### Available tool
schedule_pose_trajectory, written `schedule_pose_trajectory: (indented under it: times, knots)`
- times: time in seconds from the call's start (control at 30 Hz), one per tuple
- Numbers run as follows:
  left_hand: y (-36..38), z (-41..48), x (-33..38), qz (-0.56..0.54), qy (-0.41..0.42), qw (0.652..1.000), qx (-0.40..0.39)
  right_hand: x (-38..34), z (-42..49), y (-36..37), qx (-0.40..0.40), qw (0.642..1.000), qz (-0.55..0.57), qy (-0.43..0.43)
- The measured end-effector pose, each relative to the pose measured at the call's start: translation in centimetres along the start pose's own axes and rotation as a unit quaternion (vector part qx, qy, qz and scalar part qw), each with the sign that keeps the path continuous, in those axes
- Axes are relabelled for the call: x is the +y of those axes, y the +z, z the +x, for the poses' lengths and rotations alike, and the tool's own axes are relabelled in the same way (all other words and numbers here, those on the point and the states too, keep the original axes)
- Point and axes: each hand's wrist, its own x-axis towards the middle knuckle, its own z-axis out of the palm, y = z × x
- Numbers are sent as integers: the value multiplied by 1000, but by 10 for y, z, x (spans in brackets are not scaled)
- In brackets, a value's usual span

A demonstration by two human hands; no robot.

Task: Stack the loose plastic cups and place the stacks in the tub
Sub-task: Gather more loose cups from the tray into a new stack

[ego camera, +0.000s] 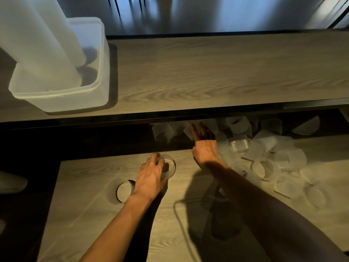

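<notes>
cup [168, 165]: well apart from the tub [62, 99], under the left hand [151, 176]
left hand: fingers curled round cup
right hand [204, 149]: fingers stretched out, holding nothing, over loose cups [264, 157] farther from tub

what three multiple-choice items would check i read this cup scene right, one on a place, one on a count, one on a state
1. Where is the translucent white plastic tub?
A. at the left end of the upper wooden shelf
B. on the lower table by the right arm
C. on the floor

2. How many tall stacks of translucent plastic cups stand in the tub?
A. one
B. two
C. four

3. What is the left hand doing?
A. lying flat and holding nothing
B. gripping a ribbed clear plastic cup on the table
C. holding the tub's rim

Answers:
1 A: the tub sits on the upper shelf, far left.
2 B: two tall columns rise from it side by side.
3 B: the fingers curl over the cup's rim.
</notes>
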Motion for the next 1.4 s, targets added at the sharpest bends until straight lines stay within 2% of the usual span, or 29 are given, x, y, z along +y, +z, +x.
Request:
schedule_pose_trajectory:
  times: [0.1, 0.2, 0.33, 0.5, 0.57, 0.73, 0.83, 0.93, 1.03, 1.1, 1.2, 1.27, 1.33, 1.4]
  knots:
    - [3, 7, 4, -21, -3, 1000, 20, 2, 12, 5, -16, 999, -50, -10]
    - [7, 10, 9, -139, -54, 988, 49, -2, 9, 7, 13, 997, -70, -33]
    - [18, 12, 18, -309, -131, 941, 47, -6, -5, -4, -11, 1000, -19, 14]
    - [32, 5, 27, -427, -168, 888, 35, 6, -27, 0, 31, 997, 30, -62]
    - [37, 1, 27, -428, -165, 888, 39, 8, -32, 0, 28, 996, 58, -63]
    - [35, -11, 24, -345, -149, 926, 29, -16, -24, -4, 13, 988, 122, -92]
    - [35, -24, 19, -303, -157, 939, 32, -33, -21, 1, -43, 988, 99, -109]
    - [37, -33, 14, -315, -153, 936, 32, -37, -23, 9, -53, 986, 100, -121]
    - [37, -36, 9, -349, -159, 922, 48, -34, -30, 17, -41, 981, 151, -116]
    - [39, -37, 6, -389, -182, 901, 60, -28, -38, 25, -18, 974, 197, -110]
    - [44, -39, 8, -501, -233, 831, 63, -18, -57, 35, 46, 956, 279, -78]
    - [41, -40, 10, -527, -266, 805, 51, -12, -69, 50, 102, 949, 281, -95]
    - [40, -43, 10, -521, -267, 810, 43, -5, -78, 65, 108, 951, 275, -92]
    - [42, -47, 8, -496, -244, 832, 46, 3, -84, 73, 86, 958, 261, -81]
